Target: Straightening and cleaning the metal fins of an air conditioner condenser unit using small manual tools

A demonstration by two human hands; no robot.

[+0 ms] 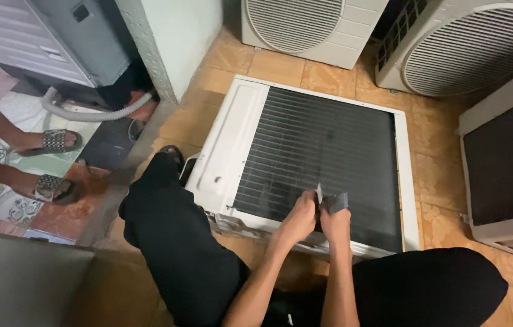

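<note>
A white air-conditioner outdoor unit [229, 139] lies flat on the tiled floor, its dark finned coil [323, 151] facing up. Both my hands rest on the near edge of the coil, side by side. My left hand [300, 219] pinches a thin silvery blade-like piece [319, 192] that stands up from the fins. My right hand [336, 223] grips a small dark grey tool [340, 200] pressed against the fins. My black-trousered knees flank the unit's near side.
Two more white outdoor units with round fan grilles stand at the back [311, 27] [468, 48]; another lies at the right [504, 163]. A wall corner [165, 48], a corrugated hose [87, 112] and another person's sandalled feet [53, 142] are at left.
</note>
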